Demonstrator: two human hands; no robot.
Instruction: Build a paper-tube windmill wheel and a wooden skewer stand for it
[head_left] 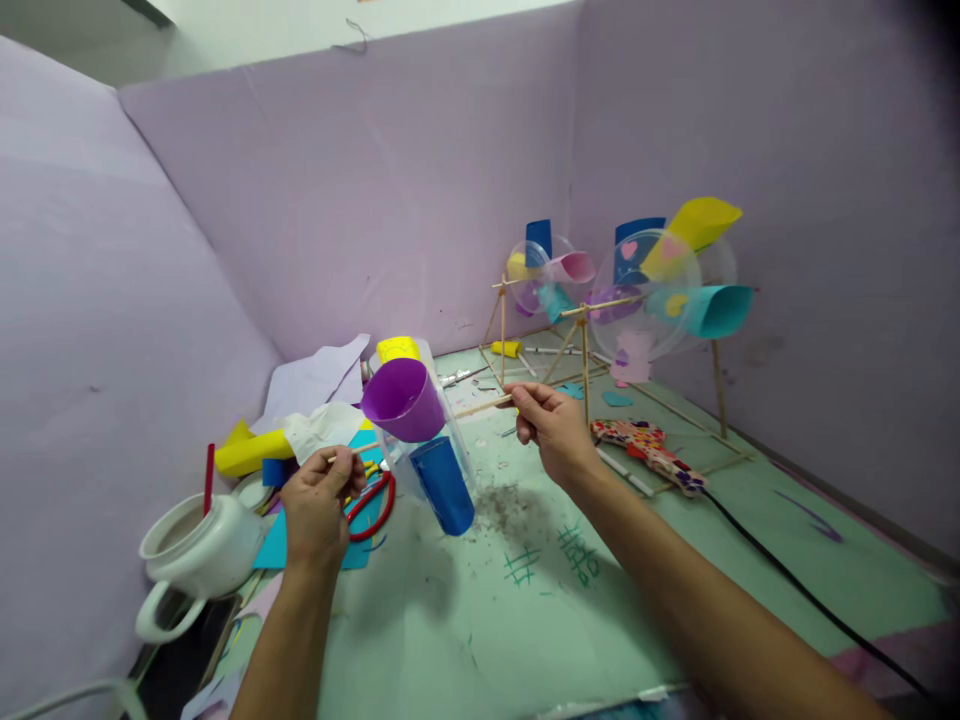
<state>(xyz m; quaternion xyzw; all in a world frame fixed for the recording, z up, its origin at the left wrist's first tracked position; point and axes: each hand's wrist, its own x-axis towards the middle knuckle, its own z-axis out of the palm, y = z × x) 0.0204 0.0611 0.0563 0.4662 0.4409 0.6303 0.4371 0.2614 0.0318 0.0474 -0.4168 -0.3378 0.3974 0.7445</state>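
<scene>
Pinched shut on each end of a thin wooden stick (480, 407), both hands carry it in the air above the bench (600, 620). The left hand (319, 500) closes its grip with thumb and fingertips curled tight around the stick's near, lower end, knuckles facing the camera, wrist bent slightly up from a forearm that rises from the bottom edge. The right hand (551, 420) closes its grip the same way on the far, higher end, thumb on top, fingers tucked beneath, its forearm running in long from the lower right.

Between the 2 hands the stick's long axis slopes from lower left up to upper right and slightly away from the camera. It passes through a clear disc (457, 440) that stands across it. On the disc sit 2 paper cones: a purple cone (405, 400) on top, its open mouth turned up and to the left, and a blue cone (444, 485) below it, hanging down toward the bench.

Red scissors (371, 505) lie just beside the left hand, and a white pot (202, 545) stands at the left edge. A patterned glue gun (649, 445) lies near the right hand. Behind it, 2 finished wheels (660, 280) stand on stick frames by the purple wall (825, 150).
</scene>
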